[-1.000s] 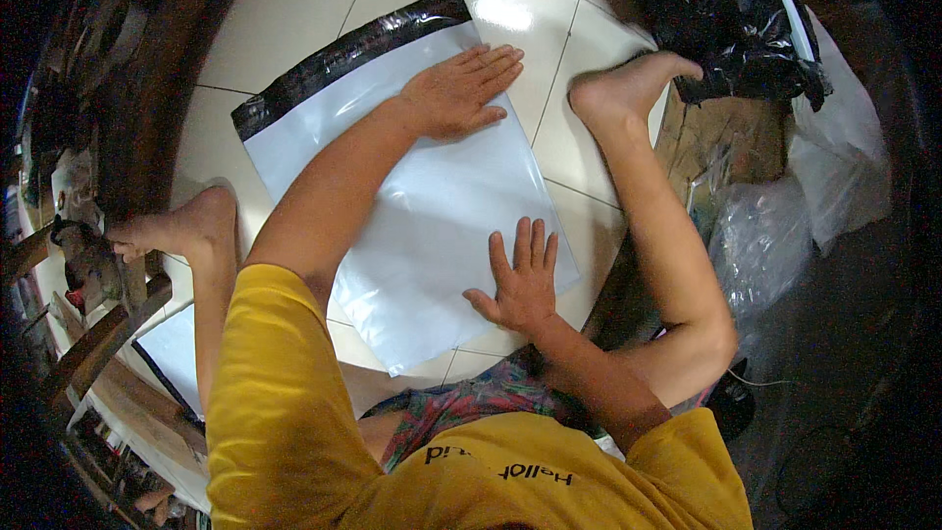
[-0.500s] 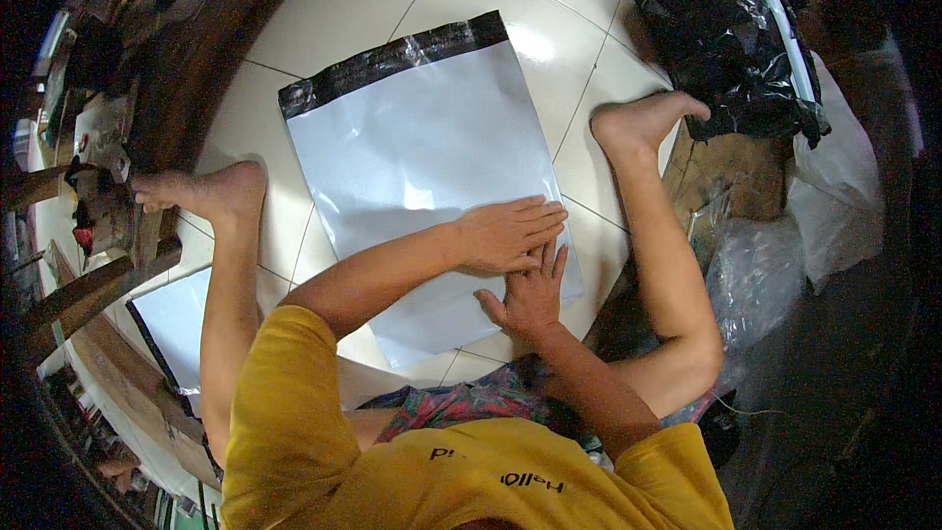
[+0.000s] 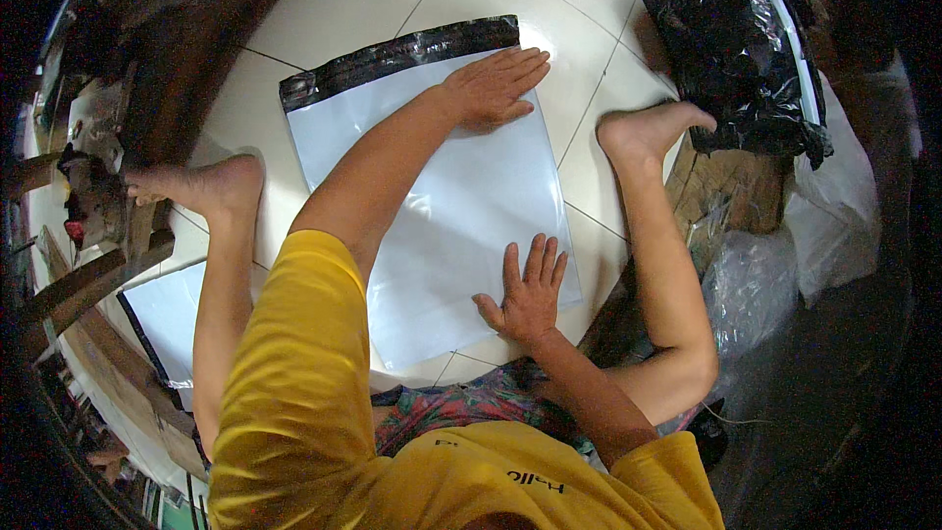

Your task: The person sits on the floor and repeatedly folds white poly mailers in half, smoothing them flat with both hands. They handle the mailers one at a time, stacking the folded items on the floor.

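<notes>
A large whitish plastic mailing bag (image 3: 451, 206) lies flat on the floor between my legs, with a shiny black band (image 3: 392, 57) along its far edge. My left hand (image 3: 498, 88) is stretched out flat on the bag's far right part, just below the black band, holding nothing. Its fingertips reach past the bag's right edge. Palm down on the near right part of the bag rests my right hand (image 3: 530, 296), its fingers spread and thumb apart.
Another whitish bag with a black edge (image 3: 172, 319) lies beside my left leg. A crumpled black plastic bundle (image 3: 736, 49) sits at the far right, next to brown cardboard (image 3: 741, 182) and clear plastic (image 3: 751, 285). Dark wooden furniture (image 3: 88, 280) stands on the left.
My left hand has slid from beside my right hand up to the bag's far right part. My right hand stays near the same spot, its fingers now spread wider.
</notes>
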A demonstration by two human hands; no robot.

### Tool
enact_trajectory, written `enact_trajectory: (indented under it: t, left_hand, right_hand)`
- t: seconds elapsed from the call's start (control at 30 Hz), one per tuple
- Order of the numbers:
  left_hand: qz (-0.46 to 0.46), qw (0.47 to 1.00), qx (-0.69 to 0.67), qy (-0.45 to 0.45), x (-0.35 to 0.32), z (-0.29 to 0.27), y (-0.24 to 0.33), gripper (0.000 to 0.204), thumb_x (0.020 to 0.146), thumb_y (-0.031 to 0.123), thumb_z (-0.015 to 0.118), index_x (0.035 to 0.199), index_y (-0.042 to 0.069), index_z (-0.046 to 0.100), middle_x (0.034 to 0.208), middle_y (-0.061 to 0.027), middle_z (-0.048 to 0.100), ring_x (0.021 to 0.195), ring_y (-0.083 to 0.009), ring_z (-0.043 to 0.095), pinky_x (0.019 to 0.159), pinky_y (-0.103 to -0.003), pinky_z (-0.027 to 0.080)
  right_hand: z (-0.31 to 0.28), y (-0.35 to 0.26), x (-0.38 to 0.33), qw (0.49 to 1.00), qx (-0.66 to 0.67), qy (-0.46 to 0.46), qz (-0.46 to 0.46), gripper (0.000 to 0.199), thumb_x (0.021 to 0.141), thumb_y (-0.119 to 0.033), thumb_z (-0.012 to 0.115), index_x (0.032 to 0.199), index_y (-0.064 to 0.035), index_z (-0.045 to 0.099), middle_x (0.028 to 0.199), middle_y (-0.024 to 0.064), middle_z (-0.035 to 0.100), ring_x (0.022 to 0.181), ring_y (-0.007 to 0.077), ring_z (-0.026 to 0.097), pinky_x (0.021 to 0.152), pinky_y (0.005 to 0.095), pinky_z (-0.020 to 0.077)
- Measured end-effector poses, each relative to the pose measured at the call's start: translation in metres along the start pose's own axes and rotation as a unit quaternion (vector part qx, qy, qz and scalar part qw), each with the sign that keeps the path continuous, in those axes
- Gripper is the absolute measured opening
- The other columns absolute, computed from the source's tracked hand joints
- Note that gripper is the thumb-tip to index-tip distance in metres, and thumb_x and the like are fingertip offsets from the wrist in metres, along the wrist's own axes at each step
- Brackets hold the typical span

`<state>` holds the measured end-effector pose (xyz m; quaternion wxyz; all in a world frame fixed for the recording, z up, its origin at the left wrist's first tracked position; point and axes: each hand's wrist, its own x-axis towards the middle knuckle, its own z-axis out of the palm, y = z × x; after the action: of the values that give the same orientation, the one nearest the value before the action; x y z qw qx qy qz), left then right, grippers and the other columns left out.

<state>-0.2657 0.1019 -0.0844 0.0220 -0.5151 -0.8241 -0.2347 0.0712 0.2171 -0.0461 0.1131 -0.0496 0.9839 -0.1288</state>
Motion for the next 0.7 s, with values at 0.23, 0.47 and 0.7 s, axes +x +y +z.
enact_trajectory:
  t: [0.23,0.47,0.7]
  left_hand:
    - [-0.168,0.983,-0.060,-0.037,-0.026,0.014,0.155,0.023,0.087,0.017,0.054,0.098,0.004,0.070,0.113,-0.0221,0.062,0.108,-0.0366,0.058,0.092,-0.051,0.045]
    - [-0.311,0.949,-0.005,0.041,-0.008,0.015,0.120,0.026,0.084,0.017,0.057,0.107,0.007,0.067,0.113,-0.0153,0.057,0.110,-0.0319,0.051,0.091,-0.049,0.040]
    - [-0.348,0.935,0.065,0.028,0.020,-0.013,0.024,0.037,0.089,0.024,0.057,0.122,0.008,0.061,0.124,-0.0194,0.054,0.117,-0.0369,0.050,0.096,-0.055,0.042]
  right_hand:
    - [0.001,-0.002,0.005,1.000,-0.004,-0.006,0.014,0.097,0.081,-0.063,0.064,0.151,-0.0035,0.033,0.156,0.0383,0.012,0.146,0.0565,0.005,0.113,0.0719,0.0035]
    - [-0.003,-0.001,0.003,1.000,0.003,-0.011,0.013,0.095,0.082,-0.063,0.062,0.150,-0.0029,0.033,0.156,0.0385,0.012,0.146,0.0571,0.005,0.113,0.0719,0.0036]
    - [-0.003,-0.002,0.001,1.000,-0.009,-0.027,0.006,0.097,0.083,-0.062,0.062,0.151,-0.0016,0.028,0.156,0.0385,0.010,0.145,0.0581,0.005,0.113,0.0712,0.0025]
